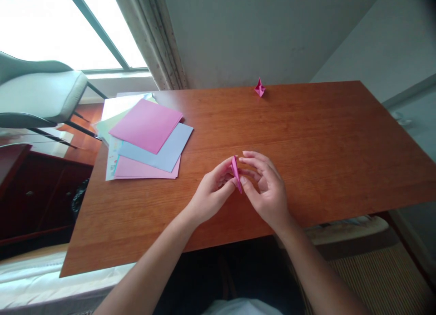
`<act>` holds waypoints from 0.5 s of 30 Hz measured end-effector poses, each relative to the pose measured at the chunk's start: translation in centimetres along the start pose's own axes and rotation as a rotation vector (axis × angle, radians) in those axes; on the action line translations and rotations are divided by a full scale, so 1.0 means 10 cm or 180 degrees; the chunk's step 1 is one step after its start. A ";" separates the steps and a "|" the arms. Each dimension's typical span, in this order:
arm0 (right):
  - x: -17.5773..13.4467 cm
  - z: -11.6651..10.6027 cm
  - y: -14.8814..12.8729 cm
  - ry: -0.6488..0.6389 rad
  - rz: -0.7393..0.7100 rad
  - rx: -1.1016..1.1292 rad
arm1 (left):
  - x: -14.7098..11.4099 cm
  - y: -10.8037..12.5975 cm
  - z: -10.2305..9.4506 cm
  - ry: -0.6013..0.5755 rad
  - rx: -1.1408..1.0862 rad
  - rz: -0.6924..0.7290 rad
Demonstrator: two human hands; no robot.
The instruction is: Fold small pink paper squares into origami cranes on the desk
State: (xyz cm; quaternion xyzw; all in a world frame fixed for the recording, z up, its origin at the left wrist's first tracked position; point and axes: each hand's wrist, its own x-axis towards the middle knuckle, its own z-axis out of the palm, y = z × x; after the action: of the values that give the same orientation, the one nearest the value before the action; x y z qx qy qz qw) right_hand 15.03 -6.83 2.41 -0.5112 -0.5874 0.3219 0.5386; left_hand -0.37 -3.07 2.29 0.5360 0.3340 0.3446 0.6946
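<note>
A small folded piece of pink paper [235, 170], seen nearly edge-on, is held upright above the front part of the table. My left hand [215, 188] pinches it from the left between thumb and fingers. From the other side, the thumb of my right hand [266, 187] touches its lower edge, while the right fingers curve loosely beside it with gaps between them. Near the far edge of the table stands a small pink folded paper figure [260, 88] with pointed tips, apart from both hands.
The brown wooden table [327, 142] reaches to the wall. On its left lie stacked sheets: a pink sheet [147, 124] on top, a pale blue sheet [170, 147] and light pink paper [146, 168] below. A chair [41, 94] stands beyond the left edge, near the window and curtain [153, 37].
</note>
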 end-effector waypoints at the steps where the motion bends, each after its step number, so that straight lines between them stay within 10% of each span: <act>1: 0.00 0.00 0.00 -0.0011 0.0001 0.0015 | 0.00 0.01 0.00 0.0004 -0.0056 -0.0008; 15: 0.00 -0.01 -0.05 -0.0099 -0.0213 -0.0127 | 0.02 -0.01 -0.01 -0.0019 -0.0377 0.0048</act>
State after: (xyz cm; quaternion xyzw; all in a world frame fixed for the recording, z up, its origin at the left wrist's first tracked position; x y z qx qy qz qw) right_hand 14.96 -6.97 2.89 -0.4968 -0.6188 0.2998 0.5295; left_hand -0.31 -2.91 2.15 0.4975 0.3069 0.3675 0.7234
